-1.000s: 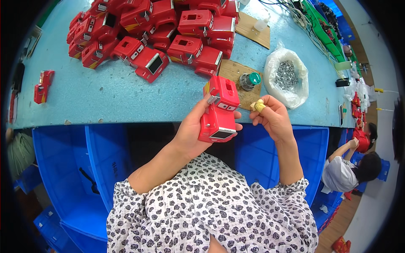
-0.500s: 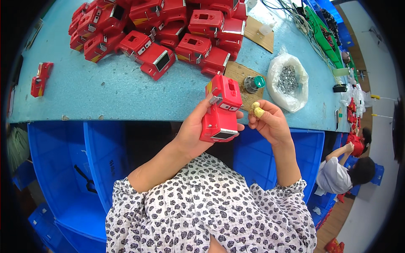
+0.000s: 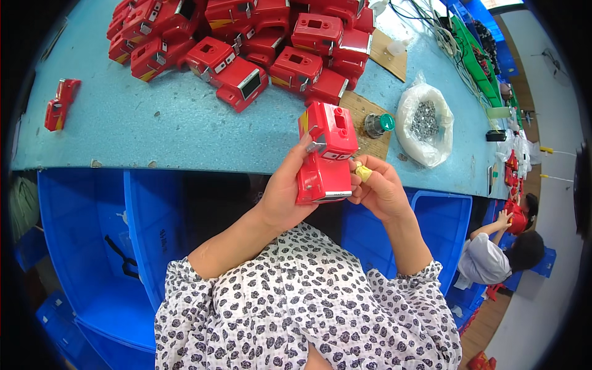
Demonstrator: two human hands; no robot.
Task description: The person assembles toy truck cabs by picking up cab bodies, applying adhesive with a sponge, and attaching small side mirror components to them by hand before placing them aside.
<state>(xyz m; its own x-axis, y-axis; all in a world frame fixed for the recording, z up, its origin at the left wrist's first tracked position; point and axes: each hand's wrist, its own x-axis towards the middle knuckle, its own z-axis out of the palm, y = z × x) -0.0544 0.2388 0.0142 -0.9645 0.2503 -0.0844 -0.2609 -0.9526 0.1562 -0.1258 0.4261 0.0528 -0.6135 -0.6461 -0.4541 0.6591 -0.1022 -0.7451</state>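
A red toy truck body (image 3: 333,126), with eyes on its windscreen and a silver grille, is held above the table's front edge. My left hand (image 3: 287,182) is closed round its left side, thumb beside the silver mirror piece. Against the truck's right side, my right hand (image 3: 381,188) has thumb and forefinger pinched together, with yellow coverings (image 3: 362,171) on the fingertips. Whatever is in that pinch is too small or hidden to make out.
Several red truck bodies (image 3: 246,83) are heaped at the back, and a smaller red piece (image 3: 60,105) lies far left. A green-topped metal container (image 3: 378,125) and a bag of small metal parts (image 3: 425,120) stand to the right. Blue bins (image 3: 92,246) sit below; a person (image 3: 490,256) works at far right.
My right hand has moved left and a little down, from beside the truck to its right side. My left hand keeps its grip. The view has shifted slightly.
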